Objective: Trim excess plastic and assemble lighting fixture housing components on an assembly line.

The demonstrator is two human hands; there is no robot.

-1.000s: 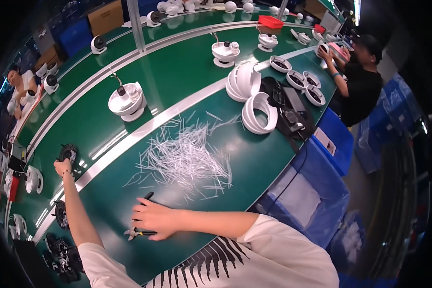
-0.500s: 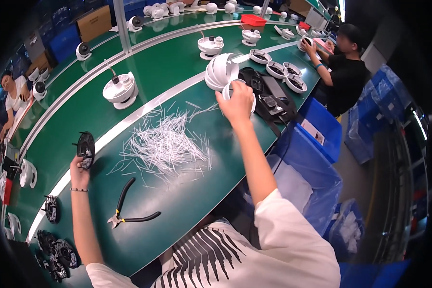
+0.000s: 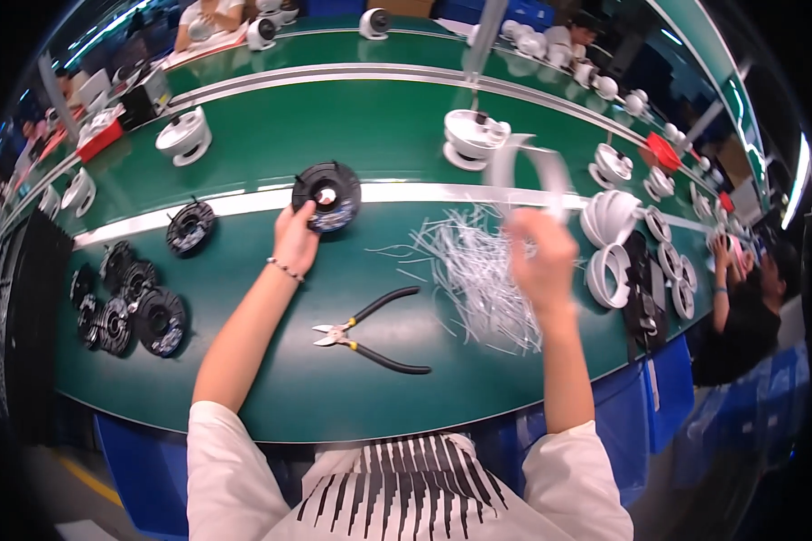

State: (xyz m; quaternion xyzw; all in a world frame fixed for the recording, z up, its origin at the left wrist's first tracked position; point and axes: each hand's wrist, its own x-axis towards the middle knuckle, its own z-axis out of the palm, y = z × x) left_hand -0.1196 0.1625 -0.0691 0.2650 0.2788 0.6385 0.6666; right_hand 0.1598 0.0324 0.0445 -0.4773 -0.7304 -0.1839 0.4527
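The left hand (image 3: pixel 295 238) pinches a black disc (image 3: pixel 327 195) by its lower edge, with the fingers curled around it. The disc sits over the silver strip (image 3: pixel 244 202) that runs across the green worktop (image 3: pixel 271 379). The right hand (image 3: pixel 541 261) is up in the air and closed around a white ring (image 3: pixel 532 171). The ring is blurry, so the way the fingers grip it is hard to make out. Under that hand lies a heap of thin white ties (image 3: pixel 474 270), near the middle of the worktop. Black pliers (image 3: pixel 370 332) lie open between the two arms, close to the near edge. More black discs (image 3: pixel 131 307) are stacked at the left end. White rings (image 3: pixel 618 257) are piled at the right end. Another person (image 3: pixel 749 316) works at the right end.
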